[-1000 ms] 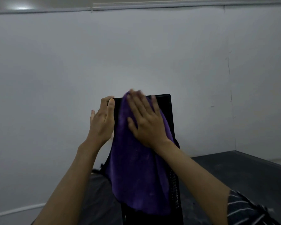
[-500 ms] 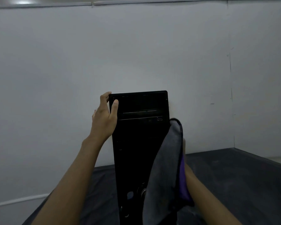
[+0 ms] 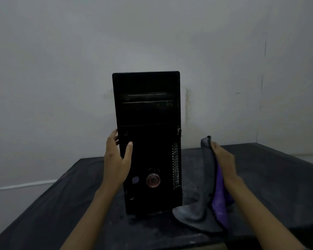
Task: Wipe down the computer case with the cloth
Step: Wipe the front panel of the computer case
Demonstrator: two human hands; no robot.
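From the head camera, the black computer case stands upright on a dark table, its front panel facing the viewer and its back toward a pale wall. Everything below is placed against the case.

High on its front is a disc-drive slot. Lower down sits a round reddish button, and along the case's right edge runs a strip of vent slits.

The left hand grips the case's left edge at about mid-height: the thumb lies flat on the front panel and the fingers reach round onto the left side panel, where their ends go out of sight.

The right hand is clear of the case, off to its right, with bare table between them. It holds the cloth. The fingers lie along the cloth's upper fold, with the fabric's top corner rising just past the fingertips; how tightly they close on it cannot be told, since the cloth hides the palm side. From the hand the cloth hangs down on the side nearer the case, showing a grey face toward the case and a purple face under the wrist. Its lower end spreads out on the table just beside the case's bottom right corner; whether it touches the case there is unclear in the dim light.
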